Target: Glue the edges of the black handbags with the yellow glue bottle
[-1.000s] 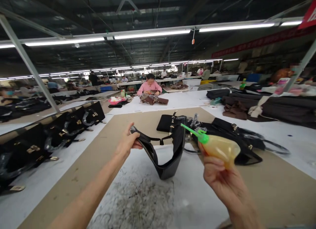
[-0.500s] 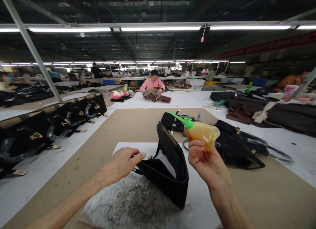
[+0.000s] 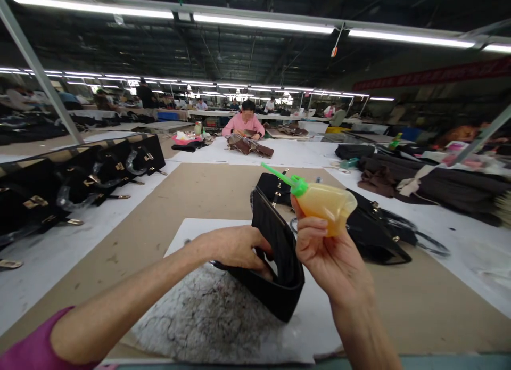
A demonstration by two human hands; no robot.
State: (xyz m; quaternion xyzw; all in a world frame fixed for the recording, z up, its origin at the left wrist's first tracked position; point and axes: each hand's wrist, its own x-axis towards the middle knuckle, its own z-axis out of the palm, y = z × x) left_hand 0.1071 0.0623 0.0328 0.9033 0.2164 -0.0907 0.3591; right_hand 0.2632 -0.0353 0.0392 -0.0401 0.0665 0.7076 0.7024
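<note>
Your right fingers (image 3: 313,224) grip squeeze bottle (image 3: 325,202) beside bag | your left fingers (image 3: 255,263) inside black bag (image 3: 275,299), closure indeterminate | bag over white sheet (image 3: 319,327) | expect soft bottle, light, flexible bag; hold bottle body, bag rim.

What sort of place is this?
Probably a bag factory or workshop: matching black bags stand in a row at left, a person in pink bends over brown material, and strip lights run overhead.

Two hands (image 3: 235,247) (image 3: 329,255), center; one squeeze bottle (image 3: 325,202), center right; one open bag (image 3: 275,295), center; at least four upright bags (image 3: 155,158), left.
</note>
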